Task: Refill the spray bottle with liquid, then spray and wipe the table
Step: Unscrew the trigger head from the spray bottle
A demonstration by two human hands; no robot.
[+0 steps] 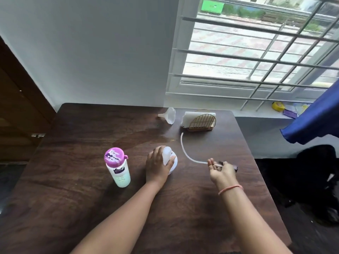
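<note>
My left hand grips the white spray bottle body, which stands uncapped on the dark wooden table. To its right, my right hand holds the dark spray head, mostly hidden by my fingers. The head's long white dip tube curves back over the table toward the napkin holder. A water bottle with a pink lid stands upright left of the spray bottle. A clear funnel lies on its side near the table's far edge.
A gold wire holder with white napkins stands at the back right of the table. A damp patch shows on the wood behind the spray bottle. Barred window and sill lie beyond; blue cloth and a dark bag sit right of the table.
</note>
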